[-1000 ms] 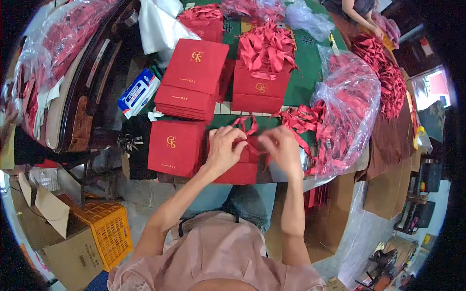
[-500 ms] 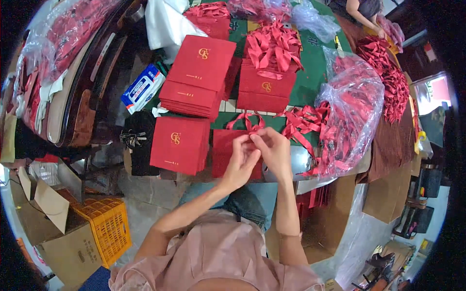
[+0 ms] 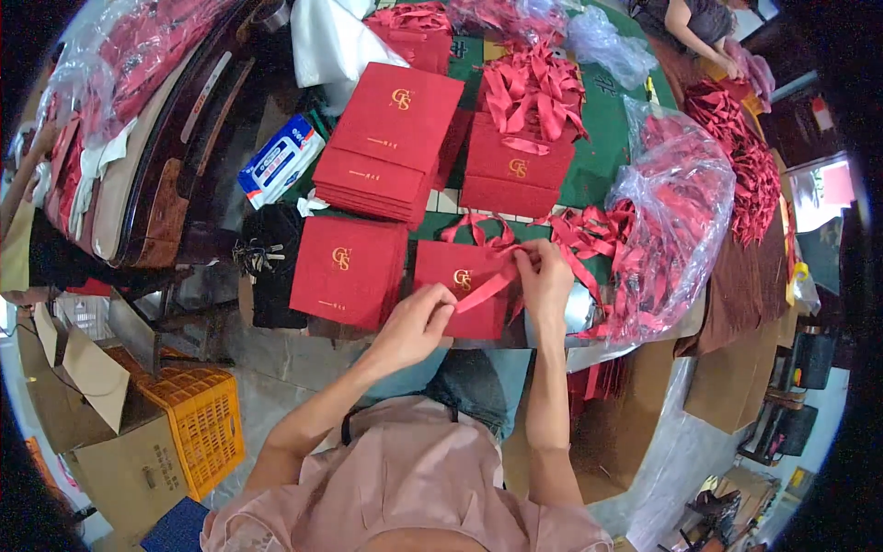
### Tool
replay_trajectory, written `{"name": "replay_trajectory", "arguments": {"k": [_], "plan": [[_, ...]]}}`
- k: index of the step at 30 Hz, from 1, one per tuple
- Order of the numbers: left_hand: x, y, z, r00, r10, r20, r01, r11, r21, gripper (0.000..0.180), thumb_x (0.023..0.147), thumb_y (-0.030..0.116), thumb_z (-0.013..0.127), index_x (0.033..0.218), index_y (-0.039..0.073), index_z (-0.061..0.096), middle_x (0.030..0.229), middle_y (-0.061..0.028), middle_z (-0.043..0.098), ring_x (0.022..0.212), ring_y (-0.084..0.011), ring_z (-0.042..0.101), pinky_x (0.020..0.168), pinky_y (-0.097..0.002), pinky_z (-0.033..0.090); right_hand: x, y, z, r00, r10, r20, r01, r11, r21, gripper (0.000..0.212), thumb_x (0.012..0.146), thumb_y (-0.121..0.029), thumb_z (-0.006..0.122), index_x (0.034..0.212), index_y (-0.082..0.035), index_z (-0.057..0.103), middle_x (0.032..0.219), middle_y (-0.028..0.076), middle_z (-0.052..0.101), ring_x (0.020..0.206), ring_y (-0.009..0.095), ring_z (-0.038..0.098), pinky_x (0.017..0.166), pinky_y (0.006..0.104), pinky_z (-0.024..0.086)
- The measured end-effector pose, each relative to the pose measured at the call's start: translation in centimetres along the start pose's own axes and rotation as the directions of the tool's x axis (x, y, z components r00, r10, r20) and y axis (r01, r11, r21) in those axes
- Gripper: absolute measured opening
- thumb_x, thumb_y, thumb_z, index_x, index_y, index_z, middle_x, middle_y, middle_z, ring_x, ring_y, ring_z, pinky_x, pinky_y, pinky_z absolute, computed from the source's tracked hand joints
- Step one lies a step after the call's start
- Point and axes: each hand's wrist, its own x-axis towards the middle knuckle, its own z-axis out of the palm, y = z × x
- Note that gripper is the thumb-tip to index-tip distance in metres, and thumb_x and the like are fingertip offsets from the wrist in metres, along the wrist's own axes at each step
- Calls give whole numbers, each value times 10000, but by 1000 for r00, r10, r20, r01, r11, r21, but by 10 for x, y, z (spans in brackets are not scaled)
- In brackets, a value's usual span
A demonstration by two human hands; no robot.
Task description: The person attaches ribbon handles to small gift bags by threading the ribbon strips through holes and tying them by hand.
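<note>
A: Your right hand (image 3: 544,276) pinches one end of the red ribbon (image 3: 486,287) above the small red bag (image 3: 460,290); your left hand (image 3: 418,322) grips the other end at the bag's lower edge.

B: So which step is this?

A: Fitting the ribbon handle, I'd judge. The bag lies flat at the table's near edge, beside a stack of red bags (image 3: 348,269). Next, you'd need to keep the ribbon taut and feed its end through precisely.
</note>
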Motion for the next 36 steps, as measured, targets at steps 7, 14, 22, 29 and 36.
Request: {"name": "replay_trajectory", "arguments": {"k": [7, 14, 22, 29, 36], "plan": [[19, -7, -5, 979, -192, -65, 162, 936, -313, 165, 959, 105, 632, 1062, 0, 557, 868, -73, 669, 681, -106, 634, 598, -265, 526, -21, -49, -15, 924, -358, 132, 302, 898, 321, 274, 756, -90, 805, 984, -60, 658, 1044, 124, 630, 1007, 312, 612, 839, 399, 510], [26, -3, -9, 986, -98, -134, 65, 971, -231, 244, 932, 144, 680, 1074, 6, 538, 856, -144, 681, 722, -209, 679, 635, -346, 528, -37, -56, 5, 902, -337, 270, 205, 884, 421, 231, 815, -28, 757, 1029, -16, 670, 940, 125, 676, 848, 273, 669, 721, 342, 531], [35, -9, -8, 980, 8, -200, 85, 886, 456, 436, 923, 50, 602, 1322, -30, 445, 1289, -256, 429, 929, -494, 615, 777, -549, 521, -36, -55, 18, 947, -247, 207, 175, 933, 314, 163, 868, -57, 714, 1026, -19, 692, 931, 143, 684, 838, 296, 674, 705, 357, 523], [43, 0, -4, 986, 82, -146, 10, 840, 543, 421, 766, -5, 744, 1078, 21, 463, 1086, -200, 473, 889, -442, 622, 707, -507, 549, -36, -49, 24, 953, -214, 215, 190, 973, 129, 146, 853, -127, 733, 954, -33, 687, 870, 138, 659, 766, 300, 659, 675, 385, 515], [44, 2, -11, 973, 213, -95, -147, 876, 459, 357, 776, -19, 721, 1034, 30, 480, 1051, -193, 487, 880, -429, 606, 715, -496, 531, -40, -44, 27, 974, -213, 78, 194, 960, 202, 108, 820, -96, 738, 850, -24, 663, 779, 118, 636, 709, 285, 634, 649, 390, 499]]}}
